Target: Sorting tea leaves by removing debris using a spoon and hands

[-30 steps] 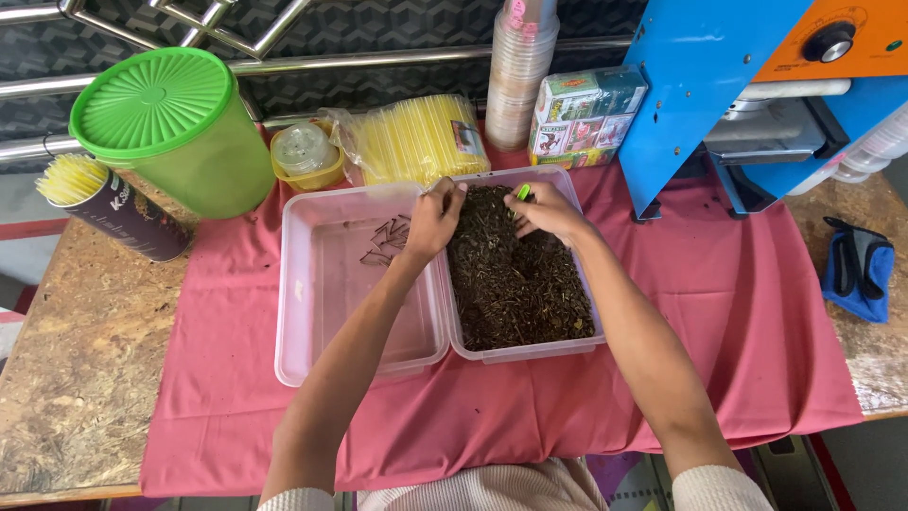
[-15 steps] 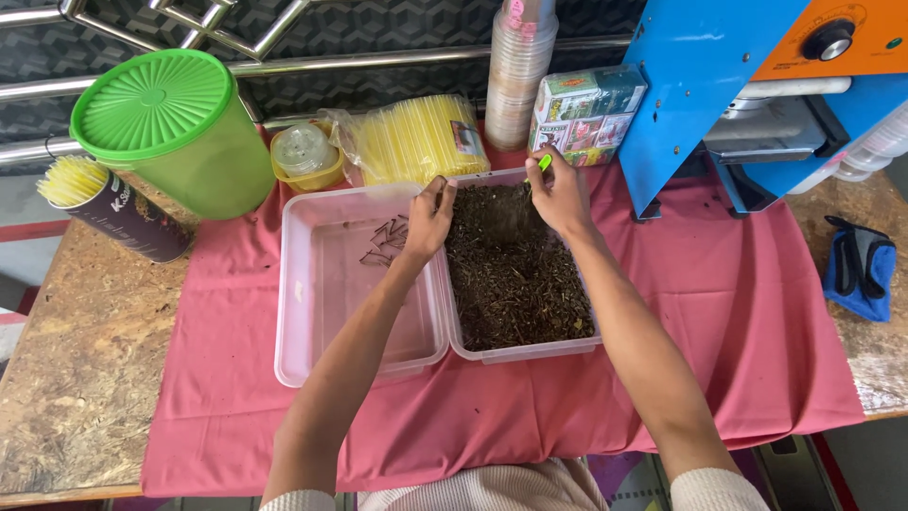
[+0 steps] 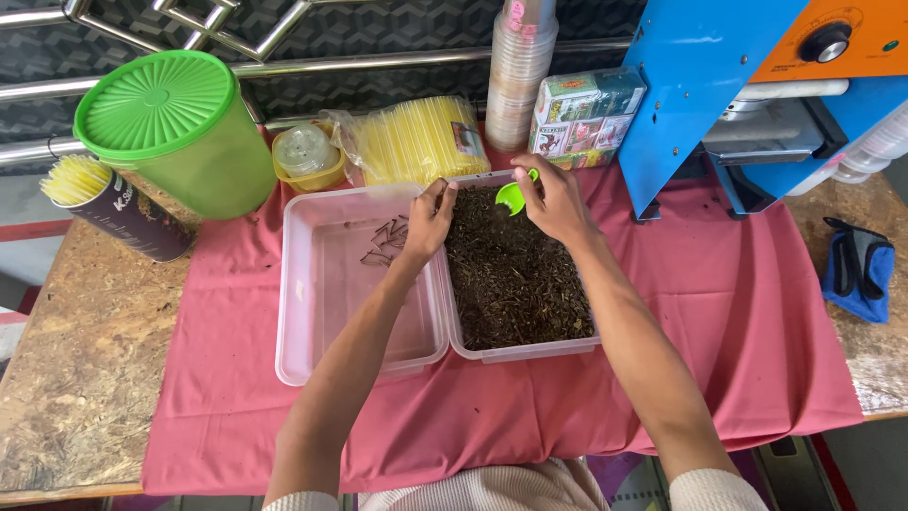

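Hands at the far end of the clear tray point(image 3: 520, 352) of dark loose tea leaves point(image 3: 515, 279) on the pink-clothed worktop point(image 3: 757, 312). Right hand point(image 3: 558, 201) is clenched around a small green scoop point(image 3: 512, 197); left hand point(image 3: 430, 222) pinches the tray's rim. Looks like scooping is underway; next move needs the scoop dug in level. Leaves: dry, dark, evenly spread.
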